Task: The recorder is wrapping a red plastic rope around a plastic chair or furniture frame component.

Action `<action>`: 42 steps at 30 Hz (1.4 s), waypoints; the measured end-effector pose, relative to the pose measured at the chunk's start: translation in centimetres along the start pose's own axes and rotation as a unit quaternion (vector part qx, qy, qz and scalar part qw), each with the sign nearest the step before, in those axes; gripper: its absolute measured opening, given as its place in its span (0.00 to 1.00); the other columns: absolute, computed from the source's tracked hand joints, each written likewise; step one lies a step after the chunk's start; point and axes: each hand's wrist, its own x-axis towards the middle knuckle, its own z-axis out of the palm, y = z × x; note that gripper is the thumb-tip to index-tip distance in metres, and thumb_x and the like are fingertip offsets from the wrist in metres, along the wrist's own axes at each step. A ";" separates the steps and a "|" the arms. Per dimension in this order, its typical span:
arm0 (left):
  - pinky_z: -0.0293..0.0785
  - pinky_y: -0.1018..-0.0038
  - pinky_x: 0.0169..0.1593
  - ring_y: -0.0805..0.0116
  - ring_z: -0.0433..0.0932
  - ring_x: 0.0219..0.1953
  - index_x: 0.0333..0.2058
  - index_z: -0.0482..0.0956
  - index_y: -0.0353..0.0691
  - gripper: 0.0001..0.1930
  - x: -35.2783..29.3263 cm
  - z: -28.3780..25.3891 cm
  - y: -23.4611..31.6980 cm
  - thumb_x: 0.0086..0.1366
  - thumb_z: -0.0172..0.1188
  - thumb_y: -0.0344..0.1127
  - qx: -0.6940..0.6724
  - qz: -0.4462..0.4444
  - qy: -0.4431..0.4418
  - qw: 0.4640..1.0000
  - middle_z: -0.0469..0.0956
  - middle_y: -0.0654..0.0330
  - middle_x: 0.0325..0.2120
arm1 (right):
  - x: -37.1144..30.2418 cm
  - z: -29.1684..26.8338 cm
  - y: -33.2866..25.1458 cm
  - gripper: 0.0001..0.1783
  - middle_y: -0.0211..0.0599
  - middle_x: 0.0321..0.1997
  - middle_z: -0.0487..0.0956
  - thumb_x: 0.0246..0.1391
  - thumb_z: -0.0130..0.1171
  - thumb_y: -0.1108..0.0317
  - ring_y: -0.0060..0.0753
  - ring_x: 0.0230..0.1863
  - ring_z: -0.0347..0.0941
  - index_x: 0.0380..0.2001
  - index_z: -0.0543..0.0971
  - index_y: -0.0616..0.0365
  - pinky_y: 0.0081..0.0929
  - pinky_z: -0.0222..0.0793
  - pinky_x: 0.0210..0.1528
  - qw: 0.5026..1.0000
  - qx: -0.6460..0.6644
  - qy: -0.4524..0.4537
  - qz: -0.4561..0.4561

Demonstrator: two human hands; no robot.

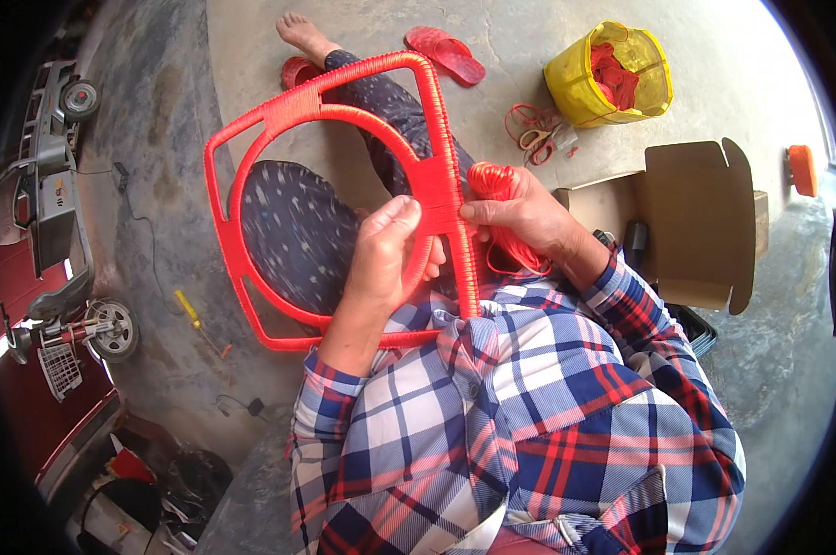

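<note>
A red cord-wrapped frame point(370, 68), a rounded rectangle with a ring inside it, rests tilted over my lap. Wrapped cord covers its outer bars and the broad bridges that join ring and rectangle. My left hand point(390, 245) is closed around the ring beside the right-hand bridge, thumb on top. On the frame's right bar, the thumb of my right hand point(520, 215) presses at the edge of that bridge. A bundle of red cord point(494, 181) is held in the same hand, and loose loops hang below the palm.
Scissors point(534, 141) lie on the floor near a yellow bucket point(580, 92) of red material. An open cardboard box point(700, 217) stands at my right. Red slippers point(445, 55) lie ahead. A yellow-handled screwdriver point(188, 307) and a motorcycle point(85, 328) are at left.
</note>
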 end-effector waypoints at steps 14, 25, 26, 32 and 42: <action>0.71 0.81 0.20 0.74 0.74 0.17 0.39 0.75 0.34 0.14 0.4 0.4 -0.1 0.72 0.47 0.40 0.009 0.003 0.006 1.000 0.77 0.59 0.24 | 0.4 0.3 0.2 0.06 0.28 0.26 0.78 0.54 0.64 0.70 0.18 0.25 0.72 0.32 0.79 0.60 0.18 0.69 0.28 0.999 0.000 0.021 -0.035; 0.71 0.81 0.19 0.74 0.76 0.18 0.43 0.74 0.33 0.15 0.3 0.2 1.1 0.71 0.49 0.40 0.053 -0.011 -0.015 0.998 0.78 0.59 0.25 | 1.0 0.6 0.1 0.06 0.29 0.26 0.78 0.55 0.64 0.69 0.19 0.26 0.73 0.31 0.79 0.60 0.17 0.69 0.29 0.995 0.056 0.028 -0.080; 0.71 0.81 0.19 0.74 0.76 0.18 0.43 0.74 0.33 0.15 0.3 0.2 1.3 0.71 0.49 0.40 0.053 -0.010 -0.014 0.998 0.78 0.59 0.25 | 0.7 0.8 -0.1 0.06 0.29 0.26 0.78 0.55 0.64 0.69 0.19 0.26 0.73 0.31 0.78 0.60 0.17 0.69 0.28 0.996 0.033 0.027 -0.077; 0.71 0.82 0.18 0.75 0.76 0.18 0.43 0.74 0.33 0.16 0.1 0.3 2.6 0.70 0.48 0.41 0.078 0.003 -0.028 0.997 0.78 0.59 0.25 | 1.5 0.5 0.2 0.06 0.31 0.28 0.79 0.55 0.64 0.70 0.20 0.27 0.74 0.32 0.79 0.61 0.19 0.70 0.29 0.985 0.130 0.034 -0.108; 0.69 0.81 0.16 0.76 0.74 0.16 0.41 0.75 0.34 0.14 0.1 -0.9 1.5 0.69 0.49 0.41 0.110 -0.030 -0.018 0.993 0.78 0.59 0.24 | 1.5 1.3 0.3 0.07 0.30 0.26 0.78 0.55 0.63 0.70 0.20 0.26 0.73 0.30 0.78 0.62 0.20 0.70 0.29 0.991 0.012 0.064 -0.121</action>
